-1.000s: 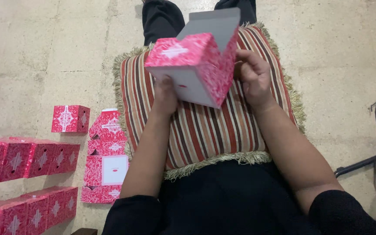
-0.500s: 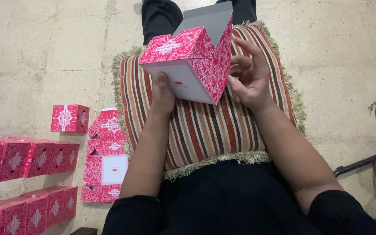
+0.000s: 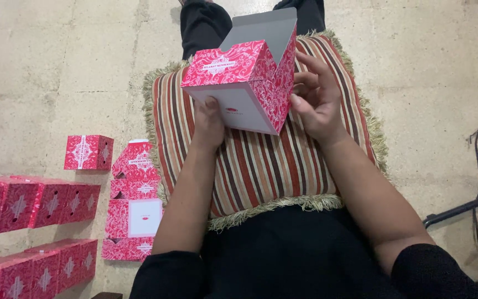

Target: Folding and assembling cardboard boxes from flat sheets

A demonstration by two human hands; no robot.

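**Pink carton half-formed, top flap standing open**

Pink and white card is what you have in hand: a patterned carton [image 3: 244, 83] held above the striped cushion [image 3: 261, 166] on your lap, tilted, with its grey-lined lid flap up at 12 o'clock. By the look of it you are at the assembly step, body squared and top not yet closed. The next move calls for a firm hold beneath while the flap folds down and tucks in.

Your left hand [image 3: 208, 122] grips the carton's lower edge at 7 o'clock, fingers curled under and thumb on the white panel. Your right hand [image 3: 317, 99] sits at 3 o'clock, fingers loosely spread and resting against the side wall, not clamped. Finished boxes [image 3: 40, 202] line the floor at 8 o'clock, with flat blanks [image 3: 134, 216] stacked beside them.
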